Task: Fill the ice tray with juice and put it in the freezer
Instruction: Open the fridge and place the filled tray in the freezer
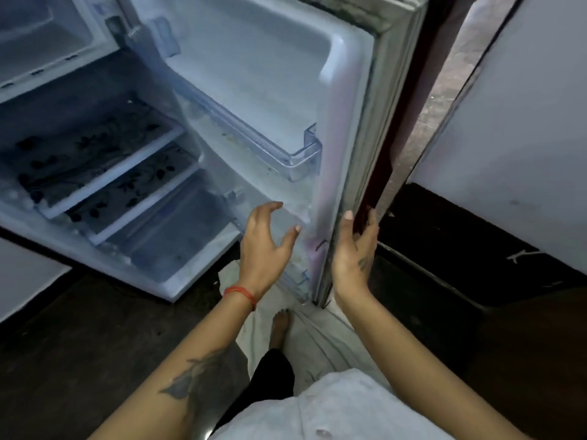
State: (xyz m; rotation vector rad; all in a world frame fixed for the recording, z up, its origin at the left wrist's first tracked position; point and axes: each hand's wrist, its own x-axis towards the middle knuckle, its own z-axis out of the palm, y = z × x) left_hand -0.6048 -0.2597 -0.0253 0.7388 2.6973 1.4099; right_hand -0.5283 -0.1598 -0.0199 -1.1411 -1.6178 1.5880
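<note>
A person stands at a small refrigerator (104,173) whose door (336,128) swings wide open toward the camera, its edge rising between the two hands. Inside the cabinet, two shelves (104,166) lined with dark floral-patterned sheets sit one above the other, with one crisper drawer (178,236) below them. The freezer compartment (47,36) shows at the top left, its flap open; its inside is blurred, and no ice tray can be made out there or elsewhere in the frame. Two clear door bins are visible: an upper bin (301,157) and a lower bin (300,281) partly hidden behind the left wrist.

The left hand (266,246) hovers in front of the door's inner face, fingers spread and loosely curved, holding nothing; whether the fingertips touch the liner cannot be told. A red thread band (241,295) circles that wrist. The right hand (355,249) cups the door's outer edge, thumb on the gasket side and fingers wrapped round the far side.

One bare foot (280,325) stands on pale cloth (254,328) over the dark floor (95,328). A white panel (514,128) stands to the right.
</note>
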